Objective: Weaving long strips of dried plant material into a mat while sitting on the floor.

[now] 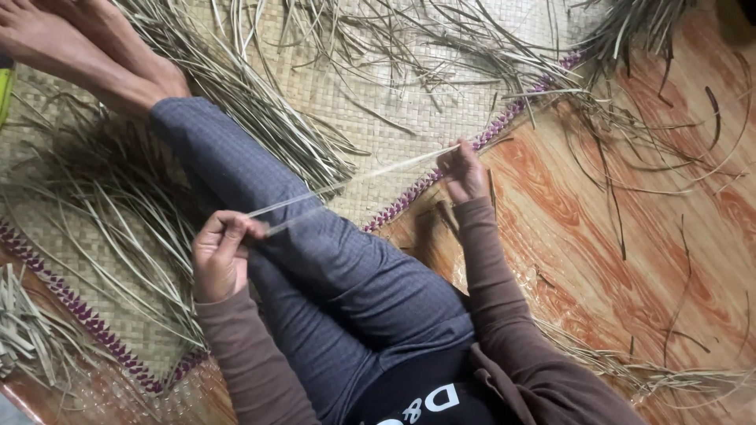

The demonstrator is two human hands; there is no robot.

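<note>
Strip: pale dried leaf strip point(362, 177) stretched taut over my knee, long axis slanting from low on my left side up toward the mat's purple edge on my right.
Left hand: my left hand point(219, 256) sits just beside the knee, fingers pinched shut on the near end; the strip looks split into two strands right there.
Right hand: my right hand point(463, 173) is past the knee, over the purple braided border point(409, 195) of the mat, fingertips closed on the far end.
Nearer hand: left one's closer to my body, right one's reaching out.
Knee: grey trouser leg point(315, 252) runs under the strip, not clearly touching it.
Surface: woven straw mat point(378, 118), with loose dried leaves point(268, 118) piled beyond the knee.
Room: wood-pattern floor point(630, 236) on the far side of the mat border, a few stray strands on it.
</note>
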